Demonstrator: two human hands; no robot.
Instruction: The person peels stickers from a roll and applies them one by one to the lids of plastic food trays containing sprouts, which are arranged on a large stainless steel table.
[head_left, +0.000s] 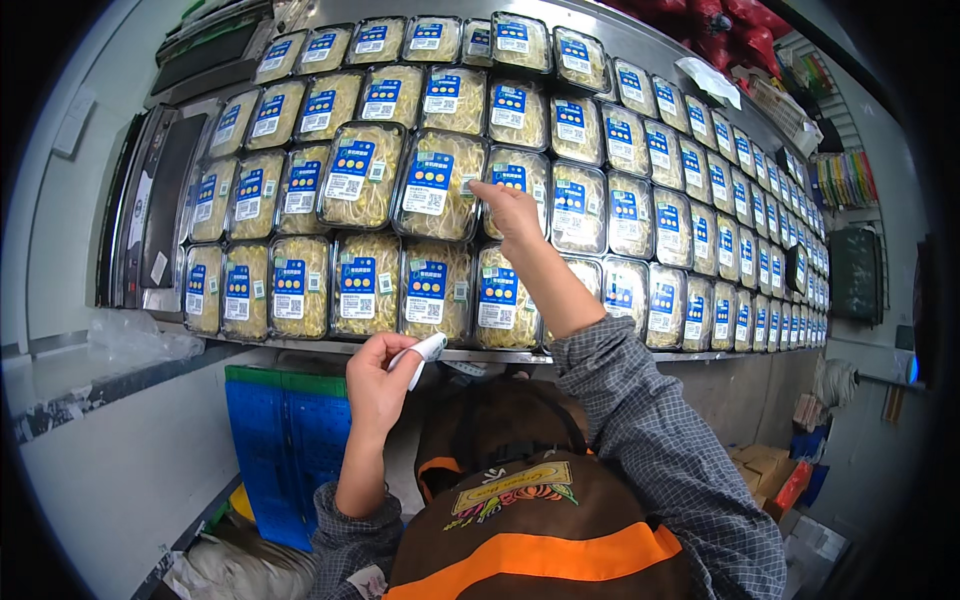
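My right hand (510, 214) reaches over a clear-lidded pack of bean sprouts (454, 214) with a blue and white label. Its fingertips meet a small white-and-green sticker (468, 186) at the lid's right side. Whether they grip the sticker or press it down is unclear. This pack and the bean sprout pack to its left (364, 176) sit higher than those around them, seemingly on top of others. In front of the table edge, my left hand (382, 375) pinches a curled strip of white backing paper (424, 354) between thumb and fingers.
Rows of similar sprout packs (667, 225) cover the metal table (630, 30), some stacked. Black wrapping machines (169, 202) stand at the left. Below the table is a blue plastic crate (262, 442). Red mesh sacks (712, 30) lie at the far right, cardboard boxes (765, 469) at lower right.
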